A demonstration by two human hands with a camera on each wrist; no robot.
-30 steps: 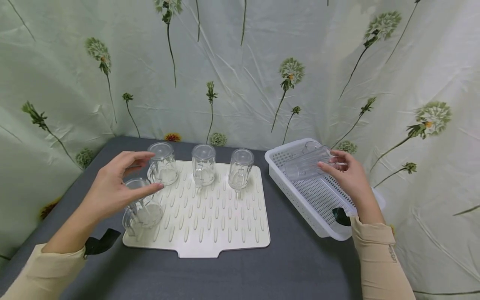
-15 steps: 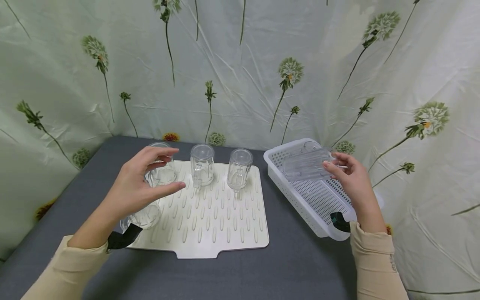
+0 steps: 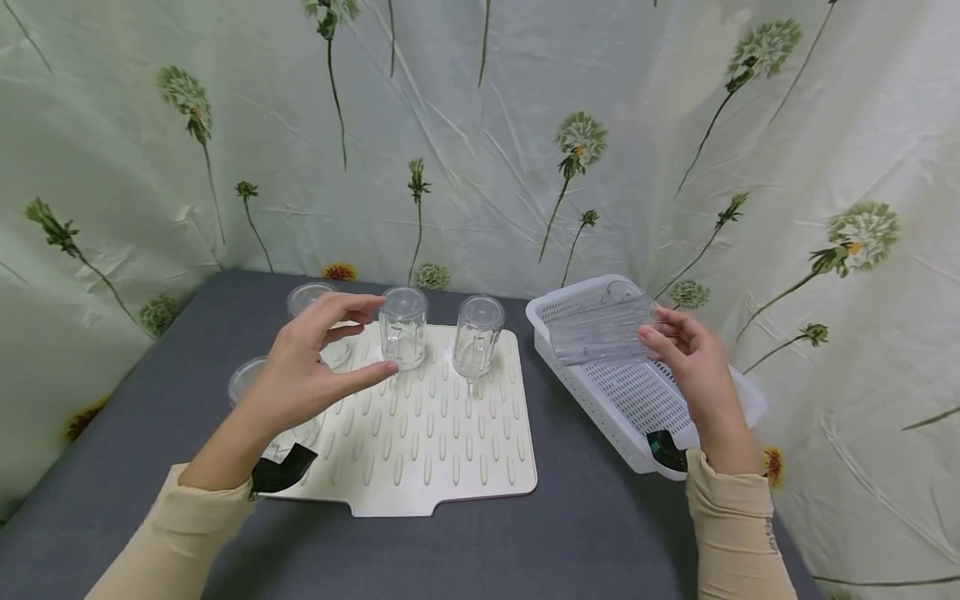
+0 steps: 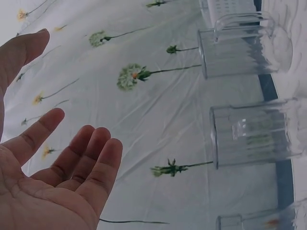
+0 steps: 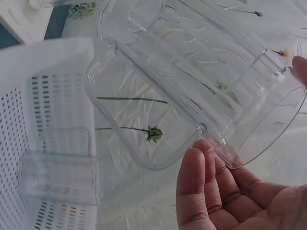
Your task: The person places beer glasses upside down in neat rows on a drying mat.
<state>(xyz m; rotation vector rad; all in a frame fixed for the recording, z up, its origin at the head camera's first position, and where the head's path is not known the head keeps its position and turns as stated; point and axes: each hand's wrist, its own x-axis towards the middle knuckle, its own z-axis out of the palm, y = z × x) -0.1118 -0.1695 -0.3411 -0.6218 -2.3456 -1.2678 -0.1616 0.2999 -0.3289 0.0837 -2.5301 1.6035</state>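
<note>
My right hand [image 3: 693, 367] pinches a clear plastic mug [image 3: 600, 329] near its rim end, thumb on one side and fingers on the other. The mug lies nearly sideways above the white basket [image 3: 588, 404], its handle showing in the right wrist view. A second clear mug [image 5: 60, 177] lies inside the basket. Held over the white drying board [image 3: 405, 467], my left hand [image 3: 307, 375] has thumb and fingers spread, with nothing between them. Two upside-down mugs, one in the middle [image 3: 403, 329] and one farther right [image 3: 477, 337], stand along the board's back.
At the board's left side, two more upturned mugs, a back one [image 3: 307, 296] and a front one [image 3: 246, 377], are partly hidden by my left hand. A dark grey cloth [image 3: 525, 550] covers the table. Behind hangs a pale curtain [image 3: 480, 150] with flower prints.
My left hand has moved right across the board, from the left mugs toward the middle one. The mug in my right hand has shifted slightly left and toward me over the basket.
</note>
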